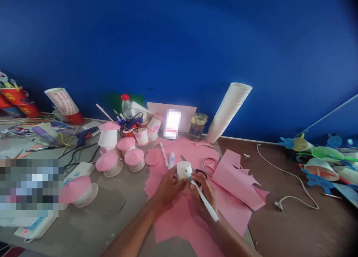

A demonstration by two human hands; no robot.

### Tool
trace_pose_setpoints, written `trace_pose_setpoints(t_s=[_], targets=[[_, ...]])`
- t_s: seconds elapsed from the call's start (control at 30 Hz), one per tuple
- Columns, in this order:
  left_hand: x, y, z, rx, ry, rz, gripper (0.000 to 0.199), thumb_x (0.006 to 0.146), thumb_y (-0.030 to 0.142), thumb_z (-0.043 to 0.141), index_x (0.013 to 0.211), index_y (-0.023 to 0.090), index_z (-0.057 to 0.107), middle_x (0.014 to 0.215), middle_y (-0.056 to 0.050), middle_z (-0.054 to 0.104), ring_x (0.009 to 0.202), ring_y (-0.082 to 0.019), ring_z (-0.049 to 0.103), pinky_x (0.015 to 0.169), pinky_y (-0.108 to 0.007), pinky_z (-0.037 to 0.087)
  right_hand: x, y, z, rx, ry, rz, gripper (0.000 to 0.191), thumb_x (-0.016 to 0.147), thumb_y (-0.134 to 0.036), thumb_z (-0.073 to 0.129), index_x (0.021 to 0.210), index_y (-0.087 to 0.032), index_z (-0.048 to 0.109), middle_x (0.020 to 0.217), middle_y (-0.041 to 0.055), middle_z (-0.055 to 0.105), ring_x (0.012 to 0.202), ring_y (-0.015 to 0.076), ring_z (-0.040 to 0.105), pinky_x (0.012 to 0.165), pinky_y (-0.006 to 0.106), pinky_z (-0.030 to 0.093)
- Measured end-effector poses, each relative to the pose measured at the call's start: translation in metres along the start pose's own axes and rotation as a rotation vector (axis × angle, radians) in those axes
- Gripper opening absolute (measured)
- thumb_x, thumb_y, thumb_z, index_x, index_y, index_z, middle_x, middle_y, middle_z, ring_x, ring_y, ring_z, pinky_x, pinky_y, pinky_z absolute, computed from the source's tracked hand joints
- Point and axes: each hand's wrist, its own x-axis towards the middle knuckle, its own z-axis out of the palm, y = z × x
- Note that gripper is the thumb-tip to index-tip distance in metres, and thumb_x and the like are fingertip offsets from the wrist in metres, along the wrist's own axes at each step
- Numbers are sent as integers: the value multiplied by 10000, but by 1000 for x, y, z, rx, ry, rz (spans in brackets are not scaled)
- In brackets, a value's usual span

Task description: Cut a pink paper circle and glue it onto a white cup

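My left hand [170, 188] is closed around the left side of a small white paper cup [183, 170]. Between the fingers of my right hand [205, 193] is a white marker pen [205, 201], its dark tip at the cup's wall. Whether the tip touches the cup I cannot tell. Cut pink paper [173, 219] lies under both hands. Just beyond the cup are the scissors [183, 157], partly hidden, with a roll of tape [210, 165] to their right. A pink paper disc [152, 157] lies to the left, near two white pens [163, 154].
Several white cups with pink paper tops [134, 157] stand to the left. A tall leaning stack of paper cups [231, 111], a glass jar [198, 126] and a bright blurred screen [172, 123] are at the back. A power strip [81, 173] lies left, a white cable [291, 178] right.
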Motion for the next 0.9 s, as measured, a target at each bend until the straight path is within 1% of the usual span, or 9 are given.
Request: trace_pose_setpoints(t_s=[0.13,0.3,0.43,0.57,0.77,0.9], targets=[[2,-6,0,18,3,29,298,776,262,540,1055,164,577,908,-26,642,758,-165,569,649,-254,443,-5,4,1,62,6,61,211,844,-143,491,1032,-213,559,958,81,666,934,221,651,792,368,544],[3,-9,0,6,-12,24,342,778,283,562,1096,160,555,957,-44,650,789,-178,587,667,-267,451,-11,6,3,107,38,128,223,859,-173,492,1068,-213,557,987,80,664,970,224,644,850,393,526],[2,-9,0,7,-17,18,318,782,290,558,1069,153,559,886,-36,649,732,-169,580,621,-257,438,-10,5,3,101,34,130,245,855,-162,494,1087,-219,547,981,72,657,961,217,636,849,390,525],[3,-7,0,10,-13,23,294,777,276,556,1045,156,563,857,-23,641,717,-159,567,610,-246,429,-8,4,3,97,36,106,238,847,-150,499,1071,-217,545,949,67,649,919,205,635,811,366,531],[1,-7,0,16,-9,20,271,774,261,553,1025,160,572,833,-14,630,686,-144,542,593,-236,411,-4,1,1,51,2,116,207,847,-152,495,1039,-213,544,924,66,651,883,199,630,742,327,528],[1,-6,1,-4,-7,19,285,774,245,539,1046,164,567,852,-16,631,704,-149,548,601,-238,420,-2,1,0,9,26,144,192,850,-162,499,1028,-214,549,897,51,650,793,172,620,656,278,506]])
